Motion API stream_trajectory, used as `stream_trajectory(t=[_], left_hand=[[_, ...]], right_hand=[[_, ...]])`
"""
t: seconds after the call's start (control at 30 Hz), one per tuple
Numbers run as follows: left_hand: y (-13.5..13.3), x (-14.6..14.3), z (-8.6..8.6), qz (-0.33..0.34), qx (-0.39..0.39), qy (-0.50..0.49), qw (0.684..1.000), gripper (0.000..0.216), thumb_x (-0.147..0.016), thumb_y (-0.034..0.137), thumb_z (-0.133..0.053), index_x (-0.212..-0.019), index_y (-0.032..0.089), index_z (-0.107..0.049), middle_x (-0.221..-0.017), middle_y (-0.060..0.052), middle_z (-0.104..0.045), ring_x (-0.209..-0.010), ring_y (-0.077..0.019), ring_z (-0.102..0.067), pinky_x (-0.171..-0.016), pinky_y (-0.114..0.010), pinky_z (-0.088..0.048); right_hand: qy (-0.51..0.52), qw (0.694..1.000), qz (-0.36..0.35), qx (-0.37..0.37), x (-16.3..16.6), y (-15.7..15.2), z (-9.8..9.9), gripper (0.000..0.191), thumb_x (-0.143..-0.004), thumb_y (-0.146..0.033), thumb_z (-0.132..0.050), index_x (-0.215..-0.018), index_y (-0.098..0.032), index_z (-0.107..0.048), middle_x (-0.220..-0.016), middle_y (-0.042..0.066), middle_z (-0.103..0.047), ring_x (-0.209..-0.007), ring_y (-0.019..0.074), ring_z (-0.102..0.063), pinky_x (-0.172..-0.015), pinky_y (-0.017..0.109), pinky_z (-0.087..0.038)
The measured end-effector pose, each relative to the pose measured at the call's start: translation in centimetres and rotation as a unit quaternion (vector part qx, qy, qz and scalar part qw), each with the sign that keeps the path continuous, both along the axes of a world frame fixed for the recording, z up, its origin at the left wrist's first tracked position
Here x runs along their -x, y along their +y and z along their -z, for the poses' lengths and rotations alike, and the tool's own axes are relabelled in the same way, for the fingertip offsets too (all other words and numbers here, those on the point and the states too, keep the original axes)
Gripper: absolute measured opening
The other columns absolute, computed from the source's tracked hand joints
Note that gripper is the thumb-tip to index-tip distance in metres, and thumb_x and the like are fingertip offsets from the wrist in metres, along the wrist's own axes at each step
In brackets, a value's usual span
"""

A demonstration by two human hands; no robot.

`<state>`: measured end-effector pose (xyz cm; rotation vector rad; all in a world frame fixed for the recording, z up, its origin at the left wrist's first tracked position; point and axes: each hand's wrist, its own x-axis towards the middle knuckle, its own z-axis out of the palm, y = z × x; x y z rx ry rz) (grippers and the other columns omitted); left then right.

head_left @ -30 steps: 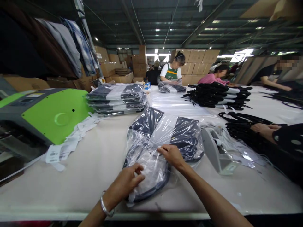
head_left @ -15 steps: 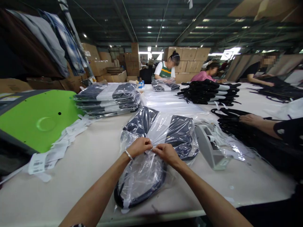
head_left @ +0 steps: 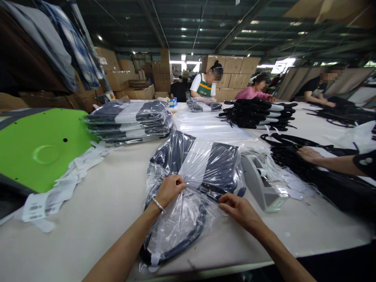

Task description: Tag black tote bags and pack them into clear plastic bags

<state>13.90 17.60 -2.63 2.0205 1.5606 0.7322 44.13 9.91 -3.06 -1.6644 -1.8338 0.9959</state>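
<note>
In the head view, a dark navy folded bag (head_left: 221,164) with a pale band (head_left: 194,158) lies inside a clear plastic bag (head_left: 188,207) in front of me. Its dark looped strap (head_left: 176,250) curves toward the table's near edge under the plastic. My left hand (head_left: 170,190) is closed, pinching gathered plastic near the middle, with creases fanning out from its fingertips. Farther right, my right hand (head_left: 237,207) is closed too, thumb and fingers pinching the plastic along its right side. Exactly how much film is between those fingers is hidden.
A grey tape dispenser (head_left: 263,188) stands right of the plastic bag. Wrapped goods (head_left: 129,121) are stacked at back left, beside a green panel (head_left: 44,149) and a strip of white labels (head_left: 67,184). A co-worker's hand (head_left: 310,154) rests on black straps at right.
My right hand has moved away from the left, to the right and slightly down, drawing the plastic taut. My left hand keeps its pinch near the middle. The co-worker's arm has shifted.
</note>
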Motion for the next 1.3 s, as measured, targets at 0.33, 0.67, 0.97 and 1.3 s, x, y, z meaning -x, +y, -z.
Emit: stream_trajectory(t=[0.33,0.67,0.97,1.3], left_hand=[[-1.2,-0.9,-0.1,-0.004,-0.182,0.100,0.978,0.018,-0.077,0.025,-0.081,-0.076,0.022,-0.063,-0.112,-0.004,-0.064,-0.116,-0.0256,-0.052,-0.103,-0.043,-0.035],[0.6,-0.2,1.8,-0.004,-0.123,0.127,0.984,0.023,-0.076,0.031,-0.078,-0.083,0.021,-0.059,-0.090,-0.002,-0.062,-0.094,-0.0261,-0.056,-0.087,-0.039,-0.038],[1.0,0.3,2.3,0.004,-0.108,0.108,0.988,0.022,-0.080,0.036,-0.074,-0.087,0.021,-0.059,-0.094,-0.004,-0.065,-0.096,-0.0267,-0.059,-0.086,-0.039,-0.039],[0.9,0.4,2.3,0.009,-0.108,0.085,0.990,0.020,-0.080,0.037,-0.071,-0.083,0.022,-0.057,-0.090,-0.004,-0.065,-0.093,-0.0269,-0.060,-0.085,-0.038,-0.041]], right_hand=[[-0.151,0.985,0.012,-0.083,-0.2,-1.7,0.8,0.015,-0.087,-0.037,-0.059,-0.089,-0.024,-0.066,-0.078,0.001,-0.071,-0.075,0.0215,-0.064,-0.074,0.033,-0.042],[-0.071,0.952,0.266,-0.136,-9.1,-4.8,-5.2,0.037,-0.083,-0.058,-0.059,-0.089,-0.023,-0.069,-0.081,0.003,-0.072,-0.074,0.0211,-0.065,-0.072,0.030,-0.046],[0.060,0.944,0.324,0.014,-16.7,1.3,-3.6,0.055,-0.069,-0.068,-0.061,-0.078,-0.015,-0.075,-0.083,0.010,-0.073,-0.081,0.0242,-0.063,-0.073,0.034,-0.043],[0.175,0.927,0.331,-0.032,-14.7,2.0,-5.3,0.034,-0.052,-0.046,-0.077,-0.065,-0.015,-0.068,-0.060,0.003,-0.066,-0.060,0.0152,-0.055,-0.062,0.029,-0.041]])
